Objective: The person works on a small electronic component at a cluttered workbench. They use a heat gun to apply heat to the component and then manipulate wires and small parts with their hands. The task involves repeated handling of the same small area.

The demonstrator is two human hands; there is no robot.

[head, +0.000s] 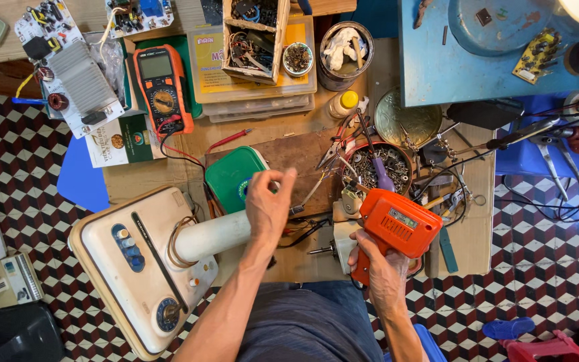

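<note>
The right hand point(384, 271) is gripping the handle of an orange soldering gun point(397, 228) near the front edge of the table point(289, 265). The left hand point(268, 204) is pinching a thin wire or small piece between its fingertips; I cannot tell exactly what. It is hovering above the cream fan base point(139, 268), which is lying at the table's front left corner, beside a green box point(232, 175).

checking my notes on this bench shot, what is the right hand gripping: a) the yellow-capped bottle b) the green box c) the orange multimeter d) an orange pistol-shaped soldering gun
d: the right hand is wrapped around the handle of the orange soldering gun, while the multimeter, green box and bottle lie untouched further up the bench.
</note>
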